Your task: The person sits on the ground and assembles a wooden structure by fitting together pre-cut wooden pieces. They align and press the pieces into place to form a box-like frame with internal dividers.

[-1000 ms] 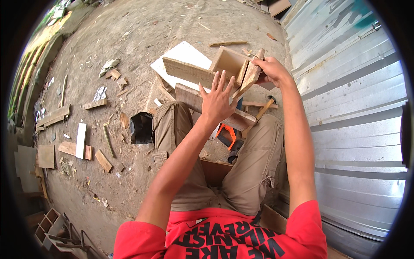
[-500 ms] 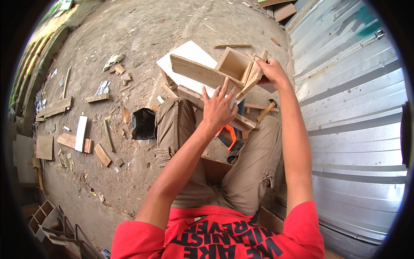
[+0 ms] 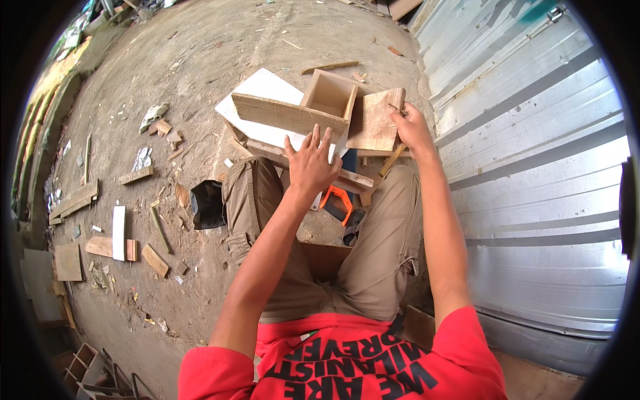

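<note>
In front of me a box-like wooden assembly lies on a white board [image 3: 263,85]. It has a small open wooden box [image 3: 329,93] and a long plank [image 3: 283,115] on edge. My left hand [image 3: 312,163] is open, fingers spread, with its fingertips at the plank's near side. My right hand [image 3: 415,130] grips the right edge of a squarish wooden board [image 3: 375,120], its broad face showing beside the box. Small thin dark pieces stick out near my right fingertips; I cannot tell what they are. A lower plank [image 3: 353,180] lies across in front of my knees.
An orange-handled tool [image 3: 339,203] lies between my legs, and a wooden handle [image 3: 392,160] shows near my right knee. A black bag-like thing [image 3: 207,205] sits by my left knee. Wood offcuts [image 3: 155,261] litter the floor leftward. A corrugated metal wall [image 3: 533,180] runs along the right.
The board in my right hand has turned from nearly edge-on to showing its broad face. My left hand stays by the plank with its fingers spread. The whole view has shifted slightly.
</note>
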`<state>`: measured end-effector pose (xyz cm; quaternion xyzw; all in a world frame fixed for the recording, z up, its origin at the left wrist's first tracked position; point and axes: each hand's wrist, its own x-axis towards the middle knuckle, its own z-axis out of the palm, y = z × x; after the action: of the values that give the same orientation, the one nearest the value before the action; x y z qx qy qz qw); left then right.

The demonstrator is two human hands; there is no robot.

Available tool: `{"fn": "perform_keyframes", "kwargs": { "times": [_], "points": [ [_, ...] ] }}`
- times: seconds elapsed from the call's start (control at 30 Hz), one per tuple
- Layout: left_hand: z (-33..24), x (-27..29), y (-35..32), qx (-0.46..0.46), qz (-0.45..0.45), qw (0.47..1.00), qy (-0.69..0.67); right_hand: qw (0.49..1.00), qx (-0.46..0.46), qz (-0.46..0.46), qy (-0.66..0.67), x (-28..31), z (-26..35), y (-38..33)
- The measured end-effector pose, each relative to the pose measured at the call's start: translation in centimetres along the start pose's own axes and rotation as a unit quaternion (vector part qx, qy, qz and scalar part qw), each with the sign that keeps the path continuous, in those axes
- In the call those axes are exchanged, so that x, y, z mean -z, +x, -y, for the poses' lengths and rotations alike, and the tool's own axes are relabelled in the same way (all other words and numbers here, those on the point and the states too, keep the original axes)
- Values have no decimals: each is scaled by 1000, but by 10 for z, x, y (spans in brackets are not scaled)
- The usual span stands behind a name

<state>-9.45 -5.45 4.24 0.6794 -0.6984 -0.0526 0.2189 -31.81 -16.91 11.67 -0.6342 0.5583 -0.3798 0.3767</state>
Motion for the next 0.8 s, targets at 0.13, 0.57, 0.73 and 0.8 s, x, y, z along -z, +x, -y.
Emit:
{"fn": "perform_keyframes", "kwargs": {
  "times": [0.13, 0.57, 0.73, 0.8],
  "points": [
    [5, -1, -2, -8, -2, 1000, 0, 995, 59, -76, 34, -32, -18, -46],
    [2, 16, -32, -25, 8, 1000, -16, 953, 145, -104, 246, -92, -43, -93],
    [3, 17, -47, -42, -6, 999, -6, 961, 91, 0, 260, -89, -58, -90],
    [2, 18, -50, -46, -7, 999, -1, 978, 102, 13, 179, -93, -63, -88]
  ]
}}
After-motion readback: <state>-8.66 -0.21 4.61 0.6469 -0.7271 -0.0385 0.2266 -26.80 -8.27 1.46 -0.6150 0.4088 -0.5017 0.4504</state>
